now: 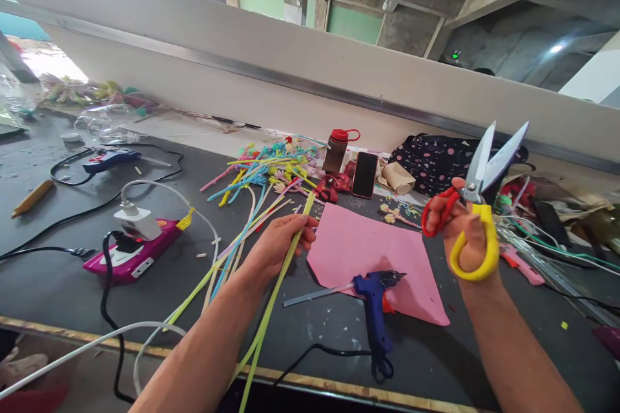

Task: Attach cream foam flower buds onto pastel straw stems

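My left hand (283, 242) is closed round a bundle of long yellow-green strips (267, 319), which look like pipe cleaners; their tops stick up past the fingers and their lower ends hang over the table edge. Raised on the right, my right hand (458, 232) grips scissors (479, 187) with one red and one yellow handle, blades apart and pointing up. Between my arms a blue glue gun (375, 303) with a glue stick in its back lies partly on a pink sheet (358, 239). More coloured strips (231, 255) lie beside my left forearm.
Behind my hands lie a heap of coloured twisted pieces (271, 168), a red-lidded bottle (336, 151), a phone (365, 174) and a dark patterned cloth (431, 161). A magenta power strip (133, 251) with cables and another glue gun (110, 159) are at left.
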Motion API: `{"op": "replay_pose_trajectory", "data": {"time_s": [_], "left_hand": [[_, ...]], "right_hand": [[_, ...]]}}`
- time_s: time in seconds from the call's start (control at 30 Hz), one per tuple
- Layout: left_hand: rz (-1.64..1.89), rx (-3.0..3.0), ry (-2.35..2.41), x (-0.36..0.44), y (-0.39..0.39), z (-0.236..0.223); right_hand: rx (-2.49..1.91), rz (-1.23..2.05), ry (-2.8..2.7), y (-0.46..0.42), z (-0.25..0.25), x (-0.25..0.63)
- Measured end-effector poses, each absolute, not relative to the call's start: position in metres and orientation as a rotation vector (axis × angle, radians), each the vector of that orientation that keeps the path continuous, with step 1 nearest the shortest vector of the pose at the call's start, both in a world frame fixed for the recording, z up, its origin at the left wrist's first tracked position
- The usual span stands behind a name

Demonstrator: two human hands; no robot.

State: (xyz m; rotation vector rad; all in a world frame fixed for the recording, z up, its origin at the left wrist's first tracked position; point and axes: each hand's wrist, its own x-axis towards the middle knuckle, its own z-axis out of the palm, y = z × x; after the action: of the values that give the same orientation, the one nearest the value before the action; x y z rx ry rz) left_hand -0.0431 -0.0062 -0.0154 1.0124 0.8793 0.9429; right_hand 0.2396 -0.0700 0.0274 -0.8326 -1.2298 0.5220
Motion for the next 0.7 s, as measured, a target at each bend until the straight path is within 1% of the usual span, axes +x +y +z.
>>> {"op": "replay_pose_trajectory", "data": {"time_s": [0.13, 0.23, 0.47, 0.57, 0.7], "left_hand": [[0.935, 1.021, 0.887, -0.042, -0.007, -0.014], [0.935, 1.032, 0.887, -0.041, -0.007, -0.014], [0.928, 1.035, 0.862, -0.041, -0.007, -0.016], [0.918, 1.049, 0.867, -0.042, -0.007, -0.017], [0.905, 1.043, 0.871, -0.041, -0.009, -0.017]], "right_hand": [[-1.007, 0.565, -1.280, -0.071, 0.010, 0.239], [-1.129, 0.616, -1.333, -0.076, 0.006, 0.238], [-1.103, 0.573, -1.296, -0.078, 0.009, 0.241], [-1.164, 0.669, -1.311, -0.079, 0.006, 0.231], [-1.313, 0.937, -1.429, -0.081, 0.001, 0.209]]}}
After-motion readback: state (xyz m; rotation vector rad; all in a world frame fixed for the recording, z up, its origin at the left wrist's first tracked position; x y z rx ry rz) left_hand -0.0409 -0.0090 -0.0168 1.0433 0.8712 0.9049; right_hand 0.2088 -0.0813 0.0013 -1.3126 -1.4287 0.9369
